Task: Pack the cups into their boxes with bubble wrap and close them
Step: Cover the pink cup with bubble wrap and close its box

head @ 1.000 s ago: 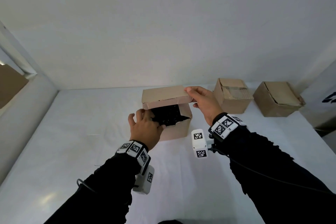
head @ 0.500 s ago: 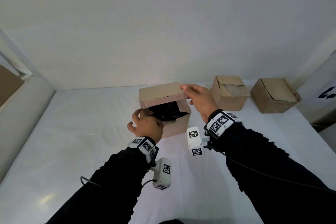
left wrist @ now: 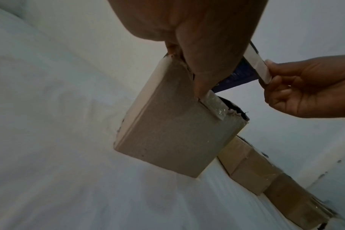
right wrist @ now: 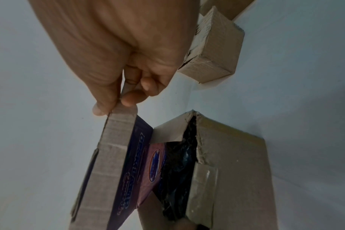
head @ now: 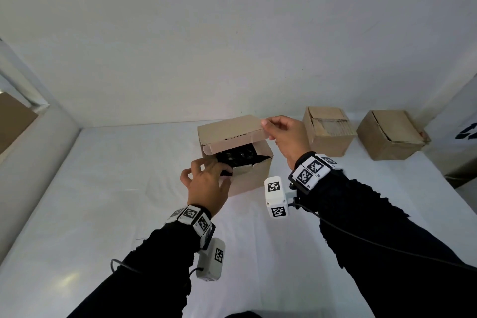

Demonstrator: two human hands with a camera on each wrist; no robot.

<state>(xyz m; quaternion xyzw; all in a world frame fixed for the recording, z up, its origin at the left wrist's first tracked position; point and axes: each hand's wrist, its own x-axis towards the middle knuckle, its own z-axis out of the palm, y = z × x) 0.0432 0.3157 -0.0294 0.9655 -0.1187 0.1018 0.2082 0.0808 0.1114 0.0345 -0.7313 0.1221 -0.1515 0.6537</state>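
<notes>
1. A person closes a cardboard box on a white worktop; the right hand pinches the free corner of the lid between thumb and fingers and holds it part-raised over the opening.
2. The left hand sits at the box's near left corner, fingers curled; the left wrist view shows one finger pressed down at the front wall's torn top edge. Whether it grips anything cannot be told.
3. Dark, crinkled wrapping fills the open box. The cup is presumably inside it, but none is visible in any view.
4. Two more boxes, one nearer and one farther right, stand to the right near the back wall, apparently already closed.
5. Risk, as judged: the wrapping bulges close to the rim and could catch under the lid, so that it springs back. The front wall is already torn, and hard pressing could rip it further.
6. Risk, as judged: the left fingers lie in the lid's path and could be trapped.
7. Only the right wrist view shows the lid's printed blue underside and its tuck flap; only the left wrist view shows the tape patch on the front wall edge; only the head view shows both arms and the whole layout.
</notes>
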